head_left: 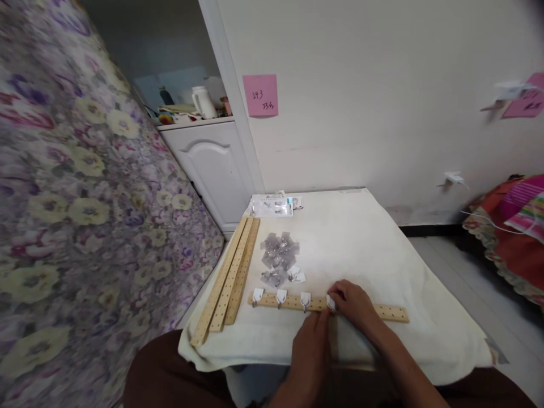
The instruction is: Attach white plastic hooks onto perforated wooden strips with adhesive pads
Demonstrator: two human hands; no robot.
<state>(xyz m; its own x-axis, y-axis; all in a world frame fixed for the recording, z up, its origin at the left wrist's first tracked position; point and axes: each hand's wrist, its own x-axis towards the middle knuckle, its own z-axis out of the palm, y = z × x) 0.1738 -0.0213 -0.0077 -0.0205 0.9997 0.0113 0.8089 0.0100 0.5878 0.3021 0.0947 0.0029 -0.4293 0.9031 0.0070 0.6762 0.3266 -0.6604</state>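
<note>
A perforated wooden strip (385, 312) lies across the near part of a table covered with a cream cloth (361, 243). Three white adhesive hooks (281, 297) sit on its left half. My right hand (355, 306) is closed, pinching a further white hook (331, 304) against the strip. My left hand (312, 348) rests just below it, fingers together at the strip's near edge; whether it holds anything is hidden. A pile of several clear-backed hooks (279, 258) lies behind the strip.
Three more perforated wooden strips (229, 280) lie along the table's left edge. A hook package (272, 205) sits at the back. A floral-covered bed (85, 215) is on the left, a white cabinet (212, 164) behind, a wall with pink notes (260, 95), and colourful bedding (516, 226) at right.
</note>
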